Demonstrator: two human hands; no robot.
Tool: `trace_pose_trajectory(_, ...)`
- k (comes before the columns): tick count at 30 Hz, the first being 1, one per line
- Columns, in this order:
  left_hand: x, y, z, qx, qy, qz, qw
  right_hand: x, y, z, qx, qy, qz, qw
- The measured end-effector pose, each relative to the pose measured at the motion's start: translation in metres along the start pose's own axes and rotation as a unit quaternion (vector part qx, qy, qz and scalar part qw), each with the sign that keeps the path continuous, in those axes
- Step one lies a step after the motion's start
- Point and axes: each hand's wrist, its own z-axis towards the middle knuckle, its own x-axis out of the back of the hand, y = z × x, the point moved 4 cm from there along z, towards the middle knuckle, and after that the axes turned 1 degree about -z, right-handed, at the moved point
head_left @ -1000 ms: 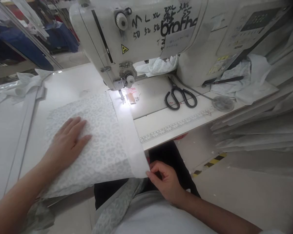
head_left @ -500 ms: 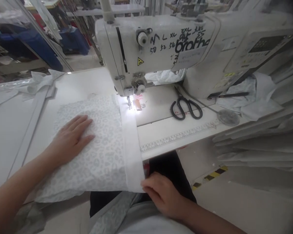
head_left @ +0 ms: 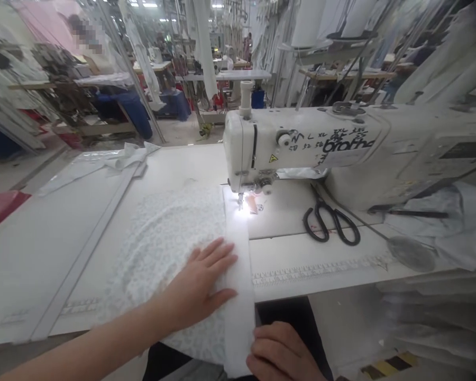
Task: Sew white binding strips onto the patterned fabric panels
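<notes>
A pale leopard-print fabric piece (head_left: 166, 233) with a plain white band (head_left: 238, 312) along its right edge lies under the needle of a white sewing machine (head_left: 246, 143). My left hand (head_left: 202, 280) rests flat on it, fingers spread, fingertips reaching the band. At the near end of the band, my right hand (head_left: 281, 352) has its fingers curled on the edge; the thumb is out of sight. The machine's lamp lights the presser foot (head_left: 241, 201), which sits at the band's far end.
Black-handled scissors (head_left: 333, 219) lie right of the needle. A printed ruler scale (head_left: 317, 272) runs along the table's front edge. White cloth scraps (head_left: 456, 225) and a dark slim tool (head_left: 408, 211) are farther right. A long flat strip (head_left: 87, 248) crosses the table at left.
My left hand has slid right across the fabric to the band. My right hand stays at the band's near end. The view has tilted up, showing more of the workshop.
</notes>
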Motion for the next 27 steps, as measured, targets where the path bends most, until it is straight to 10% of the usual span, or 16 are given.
trace_pose_trajectory(13,0.020,-0.030,0.052,-0.016,0.037,0.045,0.998,0.012,0.049,0.060,-0.123,-0.095,0.072,0.985)
trace_pose_trajectory(27,0.049,-0.075,0.115,-0.010,0.073,0.083,0.994,0.000,0.120,0.114,-0.098,-0.107,0.008,0.989)
